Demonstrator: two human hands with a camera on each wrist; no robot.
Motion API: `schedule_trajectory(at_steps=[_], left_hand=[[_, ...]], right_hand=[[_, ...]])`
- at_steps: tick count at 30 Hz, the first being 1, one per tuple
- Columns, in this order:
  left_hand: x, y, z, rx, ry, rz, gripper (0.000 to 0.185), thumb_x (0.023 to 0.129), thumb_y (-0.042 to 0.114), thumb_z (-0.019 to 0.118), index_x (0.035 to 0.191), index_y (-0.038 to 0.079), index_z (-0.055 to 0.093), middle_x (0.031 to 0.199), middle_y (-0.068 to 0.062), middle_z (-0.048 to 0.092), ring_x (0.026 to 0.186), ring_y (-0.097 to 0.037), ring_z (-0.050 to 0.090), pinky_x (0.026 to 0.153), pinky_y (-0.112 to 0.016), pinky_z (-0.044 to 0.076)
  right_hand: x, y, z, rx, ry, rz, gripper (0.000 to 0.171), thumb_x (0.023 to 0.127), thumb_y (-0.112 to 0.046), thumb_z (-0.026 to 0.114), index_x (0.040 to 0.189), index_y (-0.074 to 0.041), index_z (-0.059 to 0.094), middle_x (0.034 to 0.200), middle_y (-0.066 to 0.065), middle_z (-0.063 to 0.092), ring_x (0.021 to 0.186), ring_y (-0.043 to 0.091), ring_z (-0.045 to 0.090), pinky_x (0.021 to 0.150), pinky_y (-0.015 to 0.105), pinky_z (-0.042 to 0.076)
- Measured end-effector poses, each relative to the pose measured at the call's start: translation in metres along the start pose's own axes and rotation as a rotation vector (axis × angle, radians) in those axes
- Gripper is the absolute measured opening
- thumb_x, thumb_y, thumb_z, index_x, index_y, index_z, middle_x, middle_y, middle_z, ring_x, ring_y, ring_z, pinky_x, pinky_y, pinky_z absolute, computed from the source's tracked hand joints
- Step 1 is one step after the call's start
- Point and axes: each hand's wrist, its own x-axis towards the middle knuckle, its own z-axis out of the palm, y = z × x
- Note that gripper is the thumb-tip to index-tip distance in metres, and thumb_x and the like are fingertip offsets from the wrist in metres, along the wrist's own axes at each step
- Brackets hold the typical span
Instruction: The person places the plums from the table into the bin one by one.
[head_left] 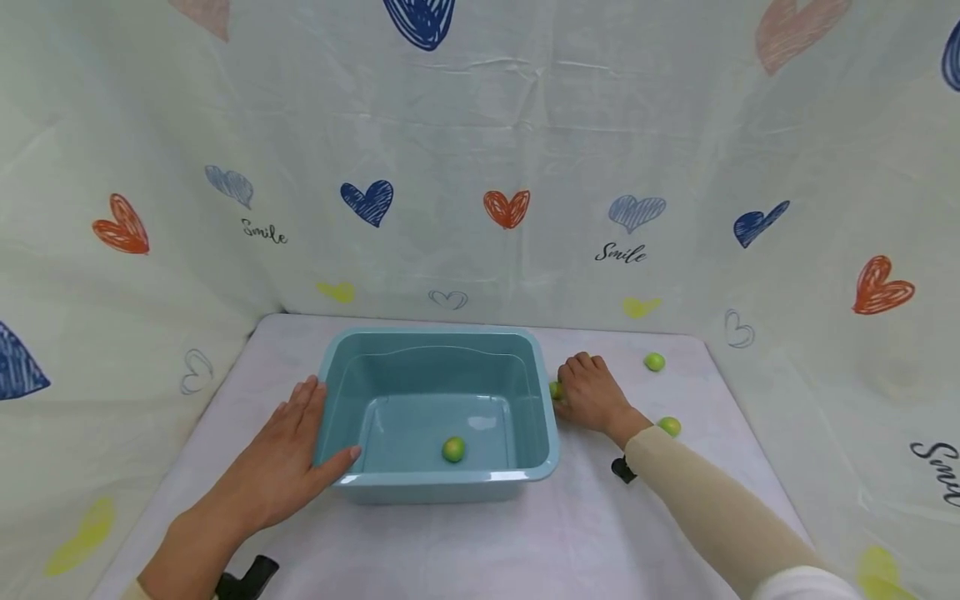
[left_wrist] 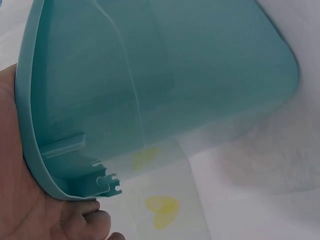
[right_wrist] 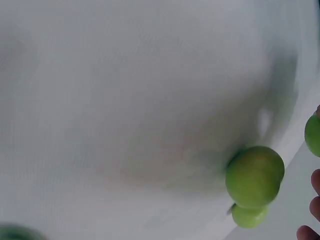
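A light-blue plastic basin [head_left: 442,481] stands mid-table with one lime [head_left: 453,449] on its floor. My left hand [head_left: 281,454] rests along the basin's left rim, fingers straight, thumb across the near corner. In the left wrist view that hand [left_wrist: 30,200] lies against the rim, beside the basin's outer wall [left_wrist: 190,75]. To the right of the basin, my right hand [head_left: 596,392] reaches down with curled fingers. A lime [head_left: 556,390] shows between it and the basin wall. The right wrist view has a lime [right_wrist: 312,135] pinched at the fingertips, partly cut off by the frame.
Two more limes lie on the white-covered table, one at the back right [head_left: 655,362] and one by the right forearm [head_left: 670,427]. In the right wrist view another lime [right_wrist: 255,177] sits near the fingers. A heart-printed curtain [head_left: 450,125] surrounds the table.
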Motion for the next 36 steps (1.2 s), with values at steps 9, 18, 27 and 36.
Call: schedule_trajectory(at_steps=[9, 18, 27, 36], left_hand=[[-0.001, 0.001, -0.002, 0.007, 0.003, 0.014, 0.111, 0.098, 0.069, 0.058, 0.163, -0.012, 0.019, 0.172, -0.032, 0.017, 0.157, -0.052, 0.021, 0.123, -0.071, 0.026], [-0.001, 0.001, -0.004, 0.065, 0.015, 0.031, 0.110, 0.099, 0.071, 0.054, 0.162, -0.013, 0.022, 0.171, -0.033, 0.019, 0.158, -0.051, 0.020, 0.124, -0.069, 0.024], [-0.003, 0.000, -0.006, 0.101, 0.020, 0.040, 0.108, 0.099, 0.070, 0.054, 0.160, -0.015, 0.024, 0.170, -0.034, 0.021, 0.157, -0.052, 0.022, 0.124, -0.069, 0.025], [-0.001, 0.001, -0.005, 0.094, 0.020, 0.034, 0.107, 0.100, 0.068, 0.055, 0.161, -0.014, 0.023, 0.170, -0.034, 0.022, 0.157, -0.053, 0.022, 0.124, -0.070, 0.025]], right_hand=[[-0.008, 0.027, -0.039, -0.018, 0.056, -0.061, 0.038, 0.084, -0.039, 0.080, 0.099, -0.008, 0.063, 0.095, 0.005, 0.060, 0.095, 0.027, 0.049, 0.084, 0.041, 0.042], [-0.011, 0.050, -0.090, -0.024, 0.119, -0.073, 0.037, 0.083, -0.034, 0.079, 0.098, -0.006, 0.062, 0.093, 0.006, 0.060, 0.093, 0.028, 0.048, 0.079, 0.040, 0.036], [0.013, 0.034, -0.150, 0.005, 0.257, -0.185, 0.032, 0.084, -0.031, 0.074, 0.100, -0.005, 0.064, 0.093, 0.008, 0.062, 0.094, 0.031, 0.052, 0.080, 0.042, 0.039], [0.044, -0.016, -0.201, 0.081, 0.306, -0.299, 0.033, 0.087, -0.031, 0.072, 0.105, -0.005, 0.065, 0.097, 0.008, 0.062, 0.095, 0.029, 0.050, 0.080, 0.042, 0.037]])
